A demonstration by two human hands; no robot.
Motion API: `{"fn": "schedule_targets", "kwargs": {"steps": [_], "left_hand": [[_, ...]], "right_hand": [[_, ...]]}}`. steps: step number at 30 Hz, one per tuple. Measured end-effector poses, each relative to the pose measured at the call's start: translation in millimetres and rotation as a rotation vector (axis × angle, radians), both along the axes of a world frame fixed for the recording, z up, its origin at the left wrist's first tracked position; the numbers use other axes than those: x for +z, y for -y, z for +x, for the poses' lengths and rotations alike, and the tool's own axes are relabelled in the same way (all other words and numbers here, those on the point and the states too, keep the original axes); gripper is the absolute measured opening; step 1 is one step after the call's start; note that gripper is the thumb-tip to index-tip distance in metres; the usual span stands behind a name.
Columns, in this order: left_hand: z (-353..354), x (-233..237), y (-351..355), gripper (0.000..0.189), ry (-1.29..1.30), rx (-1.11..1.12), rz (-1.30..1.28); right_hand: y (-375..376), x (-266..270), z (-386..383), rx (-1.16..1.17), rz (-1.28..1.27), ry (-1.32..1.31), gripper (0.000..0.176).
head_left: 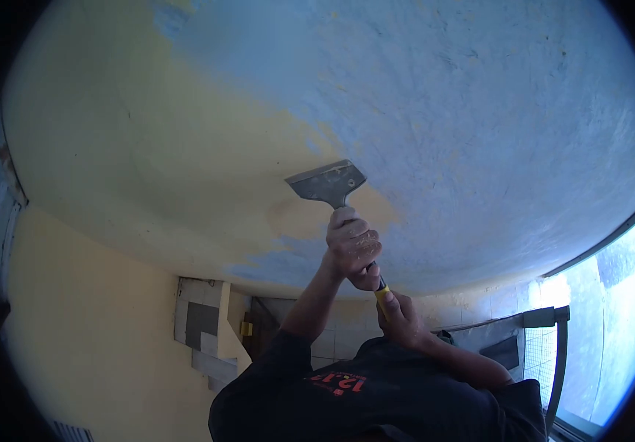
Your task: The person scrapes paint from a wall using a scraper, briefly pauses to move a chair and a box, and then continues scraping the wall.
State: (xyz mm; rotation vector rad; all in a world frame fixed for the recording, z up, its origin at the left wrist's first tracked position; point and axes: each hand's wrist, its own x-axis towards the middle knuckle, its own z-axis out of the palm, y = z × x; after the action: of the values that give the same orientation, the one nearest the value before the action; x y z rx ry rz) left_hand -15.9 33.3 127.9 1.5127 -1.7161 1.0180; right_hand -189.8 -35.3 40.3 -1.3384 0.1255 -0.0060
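A wide-bladed scraper (330, 183) with a grey metal head and a long handle extends up in front of me, its blade overlapping the painted surface (207, 140). My left hand (353, 247) is wrapped round the handle just below the head, with pale dust and flakes on its skin. Lower down, my right hand (403, 321) grips the handle at its yellow part, thumb along it. Yellow paint covers the left of the surface; the right is a patchy bluish layer (472, 132) with yellow specks. The blade lies over the yellow side, close to the ragged border.
A plain yellow wall (96, 317) stands at the left, beside a stepped, tiled structure (203, 324). At the right are a dark rail (562, 353) and a bright window (612, 317). My dark shirt (362, 405) fills the bottom.
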Motion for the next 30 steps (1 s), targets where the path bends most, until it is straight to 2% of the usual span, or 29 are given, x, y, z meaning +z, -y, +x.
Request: {"fn": "schedule_targets", "kwargs": {"steps": [3, 5, 9, 11, 13, 15, 17, 19, 21, 23, 28, 30], "left_hand": [[0, 9, 0, 0.031, 0.006, 0.010, -0.003], [6, 26, -3, 0.030, 0.055, 0.006, -0.051], [20, 53, -4, 0.028, 0.130, 0.040, -0.088], [23, 65, -3, 0.038, 0.158, 0.034, -0.217], [36, 87, -8, 0.040, 0.231, 0.028, -0.267], [45, 121, -17, 0.039, 0.267, 0.044, -0.236], [40, 131, -24, 0.039, 0.310, 0.057, -0.205], [38, 129, -19, 0.038, 0.307, -0.126, -0.328], [25, 97, -20, 0.036, 0.301, -0.140, -0.380], [3, 64, -19, 0.022, 0.215, -0.115, -0.304], [-11, 9, -6, 0.029, 0.073, -0.049, -0.044], [-10, 1, -1, 0.032, 0.022, -0.061, -0.054]], "right_hand": [[0, -1, 5, 0.086, 0.072, -0.013, 0.057], [1, 20, 13, 0.082, -0.033, 0.014, 0.058], [9, 54, 32, 0.145, -0.006, 0.005, 0.057], [9, 66, 40, 0.189, 0.027, 0.015, 0.057], [11, 88, 53, 0.205, -0.005, 0.060, 0.056], [11, 112, 59, 0.222, -0.035, 0.101, 0.055], [7, 132, 58, 0.210, -0.010, 0.132, 0.054], [-2, 116, 46, 0.153, -0.057, 0.211, 0.055], [-8, 86, 33, 0.074, -0.082, 0.280, 0.056], [-8, 58, 13, 0.044, -0.069, 0.219, 0.052], [-5, 13, -9, -0.019, -0.022, 0.033, 0.049], [-3, 11, -11, -0.026, 0.005, 0.005, 0.050]]}}
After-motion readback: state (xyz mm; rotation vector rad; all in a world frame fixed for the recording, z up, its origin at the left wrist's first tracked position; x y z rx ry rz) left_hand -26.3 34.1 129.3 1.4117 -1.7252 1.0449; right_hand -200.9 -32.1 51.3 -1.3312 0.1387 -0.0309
